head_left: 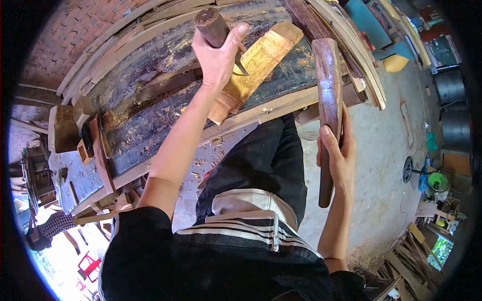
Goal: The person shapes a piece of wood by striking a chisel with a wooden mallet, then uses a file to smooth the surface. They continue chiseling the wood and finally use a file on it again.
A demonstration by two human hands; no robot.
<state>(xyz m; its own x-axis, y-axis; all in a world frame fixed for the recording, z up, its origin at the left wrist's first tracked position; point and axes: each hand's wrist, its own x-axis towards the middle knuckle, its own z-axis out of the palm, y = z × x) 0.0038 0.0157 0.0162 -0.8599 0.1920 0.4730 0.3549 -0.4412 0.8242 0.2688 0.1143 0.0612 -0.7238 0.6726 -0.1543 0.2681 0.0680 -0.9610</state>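
Observation:
My left hand [213, 60] is wrapped round the thick round wooden handle of a chisel [213, 31]. Its metal blade points down at a yellowish wooden block [268, 52], and the tip appears to touch the wood. The block lies slantwise across a dark, worn workbench [165, 118], with one end over the front edge. Off to the right, my right hand [339, 155] grips a long wooden mallet [327, 75] by its narrower end. The thick, shiny head points away from me, apart from the chisel.
Wood shavings and chips lie on the bench. Long boards [359, 60] stick out at its right end, and a wooden hand plane [98, 145] rests at its left. A green fan [438, 181] and scrap wood [411, 268] are on the right.

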